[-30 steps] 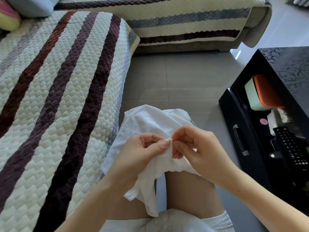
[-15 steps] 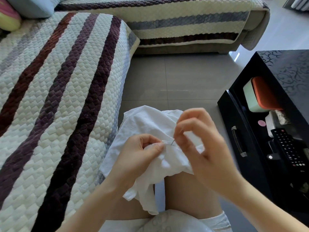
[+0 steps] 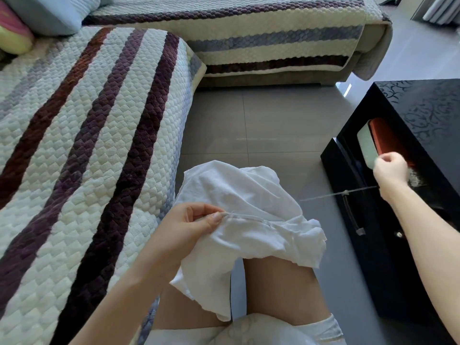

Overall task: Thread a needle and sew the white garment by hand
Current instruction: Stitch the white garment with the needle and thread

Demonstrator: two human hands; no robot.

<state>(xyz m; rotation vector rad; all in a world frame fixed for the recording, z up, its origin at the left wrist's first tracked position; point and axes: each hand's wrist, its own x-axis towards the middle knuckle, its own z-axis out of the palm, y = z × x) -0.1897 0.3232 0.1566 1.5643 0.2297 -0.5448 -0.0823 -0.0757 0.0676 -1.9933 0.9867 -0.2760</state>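
Stitching: under way, seemingly. Your left hand pinches the garment seam on your lap; your right hand, curled, holds thread taut, well apart. No needle seen. Remaining: further stitches, knot.

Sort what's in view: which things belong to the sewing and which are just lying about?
In the job: white garment, left hand pinching its seam; thread held taut by the right hand. Needle too small to see.
Lying about: striped sofa cover, blue cushion, black table, orange-lidded box inside it.
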